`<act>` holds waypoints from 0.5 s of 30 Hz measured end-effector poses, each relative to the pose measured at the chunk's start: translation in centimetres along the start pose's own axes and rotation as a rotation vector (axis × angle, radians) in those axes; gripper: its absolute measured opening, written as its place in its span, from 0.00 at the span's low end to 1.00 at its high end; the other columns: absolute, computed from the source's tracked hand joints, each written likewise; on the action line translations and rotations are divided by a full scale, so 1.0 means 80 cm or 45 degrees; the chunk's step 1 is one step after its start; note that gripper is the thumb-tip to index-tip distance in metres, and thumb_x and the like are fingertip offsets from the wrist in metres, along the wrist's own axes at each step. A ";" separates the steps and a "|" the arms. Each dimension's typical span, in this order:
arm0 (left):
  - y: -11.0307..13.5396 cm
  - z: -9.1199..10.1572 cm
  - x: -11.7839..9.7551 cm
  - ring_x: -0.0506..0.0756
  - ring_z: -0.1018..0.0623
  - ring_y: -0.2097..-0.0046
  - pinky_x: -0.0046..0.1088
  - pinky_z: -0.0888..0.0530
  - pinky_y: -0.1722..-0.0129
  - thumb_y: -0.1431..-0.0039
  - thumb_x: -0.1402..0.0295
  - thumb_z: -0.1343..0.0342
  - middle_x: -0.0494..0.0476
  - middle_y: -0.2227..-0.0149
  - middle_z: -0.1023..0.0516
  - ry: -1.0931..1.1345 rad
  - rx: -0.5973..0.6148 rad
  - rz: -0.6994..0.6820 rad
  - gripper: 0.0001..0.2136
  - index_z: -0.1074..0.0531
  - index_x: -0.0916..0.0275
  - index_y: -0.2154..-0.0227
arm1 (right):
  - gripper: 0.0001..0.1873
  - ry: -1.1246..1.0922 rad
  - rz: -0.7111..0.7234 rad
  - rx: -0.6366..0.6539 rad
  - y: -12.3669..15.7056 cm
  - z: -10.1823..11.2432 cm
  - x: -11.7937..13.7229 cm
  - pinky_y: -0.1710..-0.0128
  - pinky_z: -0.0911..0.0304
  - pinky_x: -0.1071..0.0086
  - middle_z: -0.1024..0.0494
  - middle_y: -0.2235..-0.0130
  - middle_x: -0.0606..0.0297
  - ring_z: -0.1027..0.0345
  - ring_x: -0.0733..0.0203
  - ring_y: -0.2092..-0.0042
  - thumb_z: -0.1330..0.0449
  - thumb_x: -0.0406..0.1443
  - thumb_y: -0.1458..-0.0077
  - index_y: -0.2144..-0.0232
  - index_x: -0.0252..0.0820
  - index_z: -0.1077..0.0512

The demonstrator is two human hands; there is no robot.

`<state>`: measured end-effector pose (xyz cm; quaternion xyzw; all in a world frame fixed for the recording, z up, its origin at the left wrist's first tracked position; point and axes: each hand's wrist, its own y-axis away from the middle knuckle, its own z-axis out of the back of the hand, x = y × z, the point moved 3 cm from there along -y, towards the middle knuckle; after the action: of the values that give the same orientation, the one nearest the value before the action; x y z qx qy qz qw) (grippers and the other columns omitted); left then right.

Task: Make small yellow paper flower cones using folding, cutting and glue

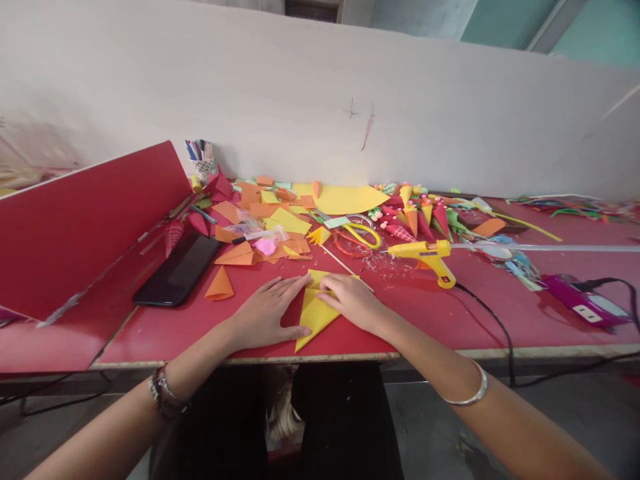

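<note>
Just inside the front edge of a red-topped table (pixel 475 327), a folded, pointed sheet of yellow paper (pixel 314 315). On its left side, a flat, palm-down left hand (pixel 267 312) with outstretched fingers and a wide-spread thumb on the paper near its lower tip. On its upper right, apart from the other hand, a right hand (pixel 357 303) with curled fingers (pinching or only pressing, impossible to tell). Farther from that edge, a yellow plastic glue gun (pixel 425 252), right; a black rectangular smartphone (pixel 177 270), left.

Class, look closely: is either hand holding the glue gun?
No, the left hand and right hand both touch the yellow paper, while the glue gun lies apart.
</note>
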<state>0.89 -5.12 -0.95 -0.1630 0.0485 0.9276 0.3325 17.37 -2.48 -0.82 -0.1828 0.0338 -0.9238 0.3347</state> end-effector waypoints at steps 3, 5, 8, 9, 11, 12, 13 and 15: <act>0.000 -0.002 -0.002 0.58 0.44 0.41 0.38 0.47 0.43 0.50 0.48 0.53 0.58 0.40 0.48 0.003 0.003 0.003 0.37 0.56 0.61 0.42 | 0.06 0.007 -0.013 -0.008 0.000 -0.001 0.000 0.70 0.47 0.72 0.29 0.70 0.64 0.37 0.64 0.68 0.48 0.36 0.45 0.71 0.39 0.34; 0.000 -0.002 -0.004 0.59 0.44 0.42 0.39 0.46 0.43 0.51 0.48 0.52 0.58 0.40 0.47 0.010 0.008 0.002 0.37 0.56 0.61 0.42 | 0.06 0.022 -0.013 -0.027 0.000 -0.003 0.000 0.70 0.47 0.72 0.29 0.70 0.64 0.37 0.64 0.68 0.48 0.35 0.45 0.71 0.38 0.35; 0.000 0.005 0.004 0.58 0.44 0.42 0.37 0.43 0.44 0.49 0.50 0.53 0.58 0.41 0.46 0.042 -0.028 -0.010 0.34 0.55 0.60 0.42 | 0.05 0.045 0.016 -0.065 0.001 -0.007 -0.001 0.70 0.47 0.72 0.29 0.70 0.64 0.37 0.64 0.68 0.48 0.35 0.45 0.71 0.38 0.36; 0.002 0.011 0.012 0.57 0.43 0.42 0.35 0.42 0.44 0.47 0.51 0.55 0.58 0.41 0.46 0.039 -0.081 0.006 0.32 0.53 0.60 0.43 | 0.06 0.052 0.026 -0.076 0.001 -0.009 -0.002 0.71 0.48 0.72 0.30 0.71 0.64 0.38 0.64 0.68 0.48 0.35 0.45 0.72 0.38 0.36; 0.010 0.030 0.040 0.57 0.42 0.42 0.35 0.42 0.44 0.44 0.54 0.59 0.57 0.43 0.43 -0.053 -0.287 0.128 0.25 0.47 0.61 0.45 | 0.06 0.052 0.036 -0.089 0.001 -0.010 -0.003 0.71 0.49 0.73 0.31 0.71 0.64 0.39 0.64 0.69 0.48 0.34 0.45 0.73 0.38 0.36; 0.017 0.042 0.058 0.58 0.40 0.44 0.35 0.41 0.45 0.43 0.55 0.60 0.58 0.45 0.39 -0.149 -0.425 0.246 0.23 0.43 0.62 0.48 | 0.06 0.044 0.036 -0.097 0.001 -0.011 -0.003 0.71 0.49 0.73 0.31 0.72 0.65 0.39 0.65 0.70 0.48 0.34 0.45 0.73 0.38 0.37; 0.027 0.054 0.078 0.59 0.38 0.45 0.37 0.41 0.45 0.43 0.55 0.60 0.59 0.48 0.36 -0.268 -0.550 0.391 0.22 0.39 0.64 0.51 | 0.06 0.032 0.036 -0.104 0.002 -0.010 -0.003 0.72 0.50 0.73 0.32 0.73 0.65 0.40 0.65 0.70 0.48 0.34 0.45 0.73 0.38 0.37; 0.047 0.072 0.118 0.65 0.37 0.46 0.44 0.40 0.48 0.47 0.53 0.57 0.61 0.49 0.36 -0.467 -0.638 0.669 0.23 0.38 0.63 0.53 | 0.06 0.002 0.035 -0.116 0.002 -0.010 -0.002 0.73 0.51 0.74 0.33 0.73 0.66 0.41 0.66 0.71 0.49 0.33 0.45 0.74 0.38 0.37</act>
<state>-9.93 -1.21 1.21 -0.0528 -0.1991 0.9779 0.0372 17.30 -2.55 -1.61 -0.1965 0.0788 -0.9167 0.3388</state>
